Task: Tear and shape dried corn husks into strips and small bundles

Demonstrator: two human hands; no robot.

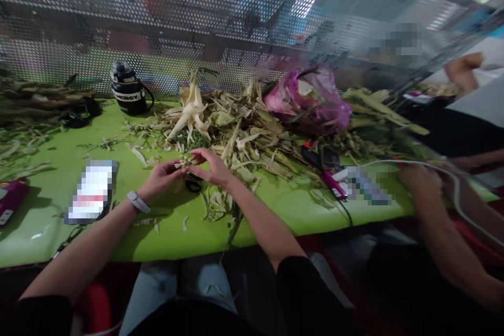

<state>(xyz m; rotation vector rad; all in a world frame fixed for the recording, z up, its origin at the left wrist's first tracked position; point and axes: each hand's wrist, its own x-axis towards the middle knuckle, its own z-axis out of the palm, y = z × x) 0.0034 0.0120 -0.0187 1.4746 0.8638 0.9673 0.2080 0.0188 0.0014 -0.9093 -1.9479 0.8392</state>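
Observation:
My left hand (163, 177), with a white band on its wrist, pinches a small pale bundle of husk strips (183, 161). From the other side, my right hand (210, 168) has its thumb and fingers closed at the same bundle. Both hands are just above the green tabletop (173, 236). Black looped handles, likely of scissors (192, 185), show partly below my hands. Right behind them lie green shreds (195, 139) and a peeled-back pale corn husk (192, 107). More husk scraps (220, 205) lie under my right wrist.
A black bottle (128, 92) stands at the back left, and a phone (92, 189) lies left of my hands. Dry husks (268, 142) spread to a pink plastic bag (311, 100). On the right are a cabled device (334, 184) and a co-worker's arm (437, 220). A perforated metal screen (177, 26) rises behind.

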